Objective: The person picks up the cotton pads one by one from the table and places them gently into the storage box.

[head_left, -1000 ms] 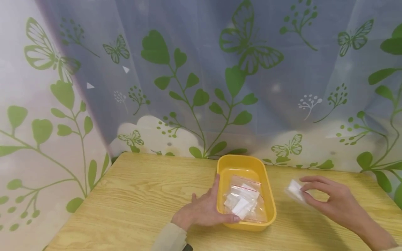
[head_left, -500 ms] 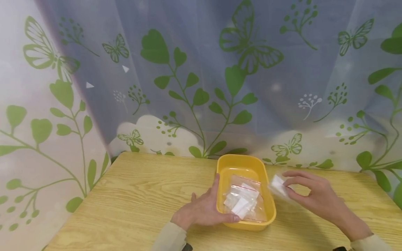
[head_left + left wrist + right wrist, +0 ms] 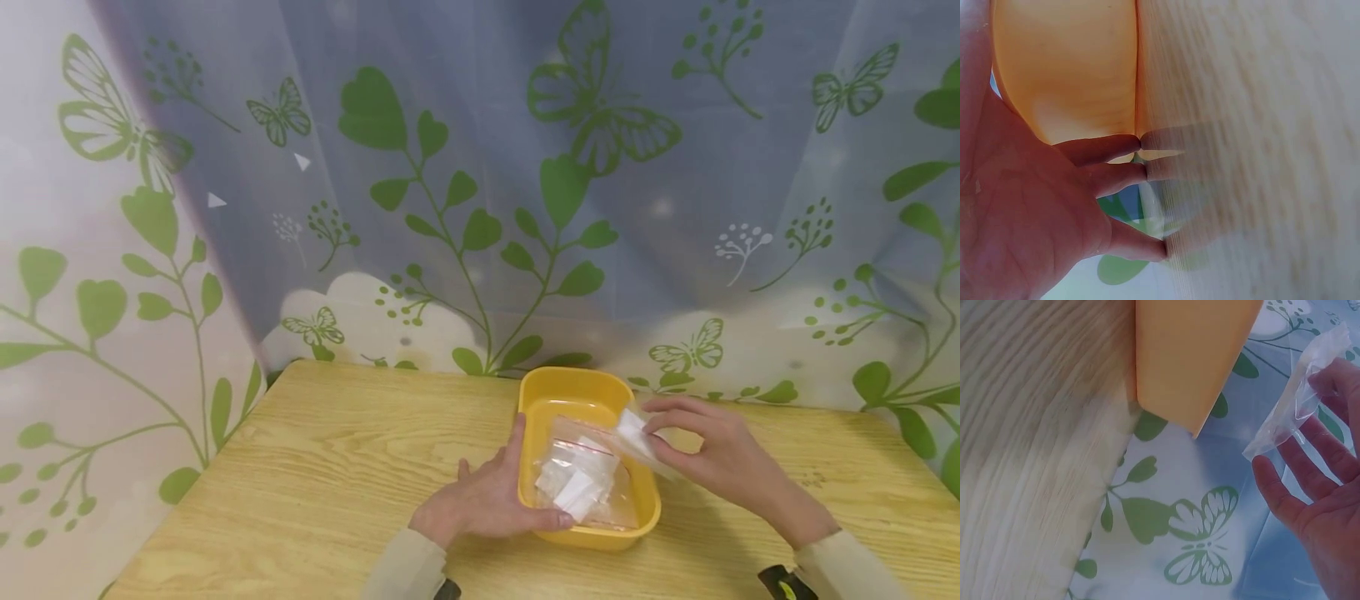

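A yellow plastic box (image 3: 600,540) stands on the table, several clear zip bags (image 3: 581,467) with red seal lines and white pieces lying inside it. My left hand (image 3: 483,504) holds the box at its near left corner, thumb over the front rim. In the left wrist view the other fingers (image 3: 1125,240) reach down beside the box wall (image 3: 1072,69) to the tabletop. Thumb and fingertips of my right hand (image 3: 720,446) pinch a small clear plastic bag (image 3: 1294,403) with something white in it. That bag overlaps the box's right rim in the head view.
The wood-grain table (image 3: 315,467) extends to both sides of the box. Behind it hangs a blue and white curtain (image 3: 480,208) printed with green leaves and butterflies, close to the box's far end. A dark band (image 3: 786,583) shows at the right wrist.
My right hand has moved left with the small clear bag, from beside the box to over its right rim. The left hand and the box stay in place.
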Motion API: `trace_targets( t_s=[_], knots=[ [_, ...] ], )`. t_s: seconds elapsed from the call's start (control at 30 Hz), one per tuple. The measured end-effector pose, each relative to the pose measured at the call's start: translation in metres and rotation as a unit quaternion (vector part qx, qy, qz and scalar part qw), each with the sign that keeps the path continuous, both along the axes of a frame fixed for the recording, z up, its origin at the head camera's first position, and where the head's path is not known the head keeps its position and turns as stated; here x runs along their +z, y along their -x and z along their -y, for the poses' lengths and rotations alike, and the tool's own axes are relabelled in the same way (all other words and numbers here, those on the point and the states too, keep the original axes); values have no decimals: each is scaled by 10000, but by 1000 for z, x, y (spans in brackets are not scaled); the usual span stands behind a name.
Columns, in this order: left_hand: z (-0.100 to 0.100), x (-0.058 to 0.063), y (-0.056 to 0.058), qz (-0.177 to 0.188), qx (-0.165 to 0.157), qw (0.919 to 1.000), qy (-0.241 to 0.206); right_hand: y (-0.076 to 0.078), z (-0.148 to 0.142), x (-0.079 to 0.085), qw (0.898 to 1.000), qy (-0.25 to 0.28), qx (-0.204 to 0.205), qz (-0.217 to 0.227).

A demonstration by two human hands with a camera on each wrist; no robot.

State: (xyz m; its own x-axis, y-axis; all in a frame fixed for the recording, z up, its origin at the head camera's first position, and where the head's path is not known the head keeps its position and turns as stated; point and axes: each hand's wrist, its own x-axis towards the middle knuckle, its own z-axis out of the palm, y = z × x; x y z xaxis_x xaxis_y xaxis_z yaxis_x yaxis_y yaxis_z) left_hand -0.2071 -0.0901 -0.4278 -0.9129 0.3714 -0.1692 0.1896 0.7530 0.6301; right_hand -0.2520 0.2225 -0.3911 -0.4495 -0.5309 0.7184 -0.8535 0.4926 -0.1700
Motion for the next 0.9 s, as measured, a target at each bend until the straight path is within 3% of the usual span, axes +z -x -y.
trace_targets(
  t_s=[0.6, 0.9],
  knots=[
    [1, -2, 2, -41, -27, 10000, 4, 25, 34, -8, 9982, -214, 121, 542],
    [0, -2, 3, 8, -20, 10000, 37, 43, 46, -13, 9972, -494, 191, 519]
  ],
)
